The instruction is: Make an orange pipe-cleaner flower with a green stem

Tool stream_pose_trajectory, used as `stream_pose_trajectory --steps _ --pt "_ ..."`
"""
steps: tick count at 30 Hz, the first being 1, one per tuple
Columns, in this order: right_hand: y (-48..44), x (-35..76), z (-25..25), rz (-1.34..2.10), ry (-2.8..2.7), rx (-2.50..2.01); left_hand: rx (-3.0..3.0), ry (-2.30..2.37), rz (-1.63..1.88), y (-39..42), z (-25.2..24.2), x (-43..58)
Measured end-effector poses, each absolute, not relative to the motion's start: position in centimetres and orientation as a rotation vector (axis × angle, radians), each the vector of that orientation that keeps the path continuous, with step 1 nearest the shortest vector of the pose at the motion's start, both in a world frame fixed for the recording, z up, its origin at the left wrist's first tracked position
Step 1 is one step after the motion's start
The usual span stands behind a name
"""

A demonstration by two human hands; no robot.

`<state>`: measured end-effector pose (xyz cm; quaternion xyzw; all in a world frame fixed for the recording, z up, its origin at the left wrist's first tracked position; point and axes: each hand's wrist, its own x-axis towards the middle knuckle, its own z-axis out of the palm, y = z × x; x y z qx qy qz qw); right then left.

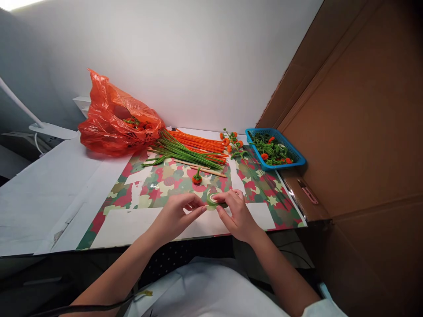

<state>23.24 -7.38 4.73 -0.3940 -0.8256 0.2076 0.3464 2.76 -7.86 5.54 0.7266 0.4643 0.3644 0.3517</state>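
Observation:
A roll of green tape (212, 199) is in the fingers of my right hand (235, 215), held above the front of the table. My left hand (180, 216) pinches the free end of that tape just left of the roll, so a short strip spans the two hands. Beyond them an orange flower head with a green stem (197, 177) lies on the patterned mat. Farther back are a bundle of green pipe cleaners (188, 152) and a bundle of orange ones (198, 141). To their right lies a stem with several small orange flowers (233, 141).
An orange plastic bag (115, 116) with flower pieces sits at the back left. A blue basket (299, 162) of green and orange pieces stands at the right, near a pink cutter (309, 193) and a cardboard wall (370, 110). Thin wooden sticks (211, 171) lie before the bundles.

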Motion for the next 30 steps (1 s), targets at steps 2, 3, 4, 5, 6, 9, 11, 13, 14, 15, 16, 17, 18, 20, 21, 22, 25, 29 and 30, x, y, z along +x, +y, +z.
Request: stream_pose_trajectory --steps 2,3,4,5,6,9,11,13,14,15,16,17,18,20,21,22,25,29,30 --pt "-7.4 23.2 4.7 0.532 -2.152 -1.055 1.901 1.219 0.927 -7.9 5.9 2.5" --pt "-7.4 23.1 4.7 0.542 -2.155 -1.073 1.909 1.229 0.917 -7.9 6.0 2.4" --pt "-7.4 23.1 4.7 0.557 -2.156 -1.088 1.915 1.239 0.902 -7.9 6.2 2.2" --pt "-7.4 23.1 4.7 0.573 -2.153 -1.102 1.919 1.247 0.882 -8.0 6.3 2.0" --pt "-7.4 23.2 4.7 0.588 -2.148 -1.115 1.923 1.255 0.859 -8.0 6.5 1.9" --pt "-7.5 23.3 4.7 0.615 -2.123 -1.155 1.936 1.275 0.801 -8.0 6.9 1.3" --pt "-7.5 23.4 4.6 0.619 -2.108 -1.182 1.942 1.284 0.784 -8.0 7.0 0.8" --pt "-7.5 23.5 4.5 0.624 -2.097 -1.206 1.938 1.297 0.755 -7.9 6.9 0.3" --pt "-7.5 23.5 4.5 0.628 -2.092 -1.217 1.932 1.306 0.738 -7.9 6.9 0.1" --pt "-7.5 23.5 4.4 0.633 -2.088 -1.223 1.927 1.317 0.721 -7.8 6.9 -0.2" --pt "-7.5 23.5 4.4 0.638 -2.084 -1.228 1.921 1.327 0.706 -7.8 6.9 -0.4" --pt "-7.5 23.5 4.3 0.642 -2.080 -1.231 1.918 1.338 0.696 -7.8 6.9 -0.7" --pt "-7.5 23.5 4.3 0.646 -2.073 -1.232 1.917 1.348 0.688 -7.7 6.9 -0.9" --pt "-7.5 23.5 4.2 0.658 -2.058 -1.236 1.915 1.363 0.671 -7.7 7.0 -1.3" --pt "-7.5 23.5 4.1 0.664 -2.049 -1.239 1.915 1.367 0.656 -7.7 6.9 -1.5" --pt "-7.5 23.5 4.0 0.670 -2.042 -1.243 1.918 1.368 0.631 -7.7 6.9 -1.6" --pt "-7.6 23.3 3.7 0.670 -2.019 -1.259 1.958 1.381 0.520 -7.5 6.2 -1.9" --pt "-7.9 23.1 3.5 0.621 -1.993 -1.268 2.129 1.490 0.524 -7.4 5.2 -0.9" --pt "-8.0 23.0 3.5 0.605 -1.999 -1.257 2.193 1.467 0.561 -7.4 5.1 -0.4"
